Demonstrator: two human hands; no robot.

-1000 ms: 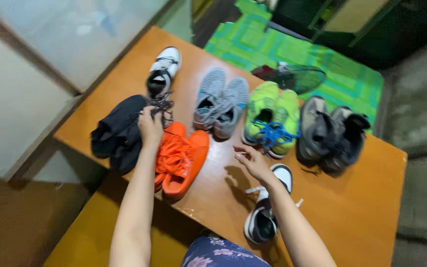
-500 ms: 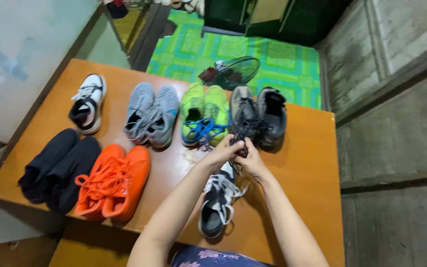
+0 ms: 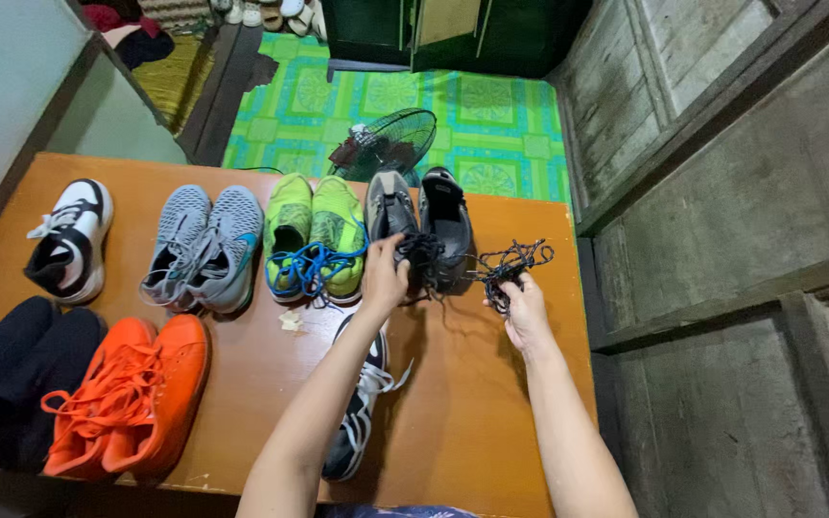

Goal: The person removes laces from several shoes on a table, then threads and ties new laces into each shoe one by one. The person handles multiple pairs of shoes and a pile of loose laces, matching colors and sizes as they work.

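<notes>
No packages, labels, signs or screens in view

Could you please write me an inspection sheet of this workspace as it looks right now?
Surface: orange wooden table, shoes laid in rows.
Job's things: dark grey shoe pair; dark lace stretched from it.
Clutter: green pair, grey pair, orange pair, black pair, two black-and-white shoes, small scrap.
Grippers: left hand on the dark pair; right hand fingers grip the lace.
Cables: nothing seen.
Surroundings: fan on green patterned floor mat, wooden wall at right.
</notes>
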